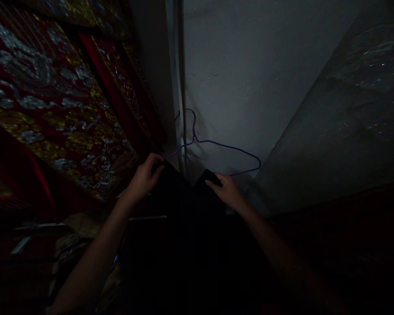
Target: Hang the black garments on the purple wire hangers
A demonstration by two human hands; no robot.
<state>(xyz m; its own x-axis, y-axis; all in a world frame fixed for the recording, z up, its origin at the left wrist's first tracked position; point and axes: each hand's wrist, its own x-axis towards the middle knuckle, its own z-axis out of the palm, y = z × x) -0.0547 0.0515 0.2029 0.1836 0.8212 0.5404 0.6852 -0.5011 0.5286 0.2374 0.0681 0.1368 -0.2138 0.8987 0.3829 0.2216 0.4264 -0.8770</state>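
Observation:
A thin purple hanger hangs by its hook near a narrow vertical strip on the pale wall. Below it, a black garment droops between my hands; its exact kind is lost in the dark. My left hand pinches the garment's left upper edge, close to the hanger's left arm. With thumb and fingers, my right hand grips the garment's right upper corner, beside the hanger's lower bar. The hanger's right end sticks out bare past my right hand. Its left end is hidden by my left hand and the cloth.
Red cloth with gold and silver embroidery hangs on the left. A light vertical strip runs down the pale wall. A shiny, plastic-like sheet covers the right side. Dim clutter lies at lower left.

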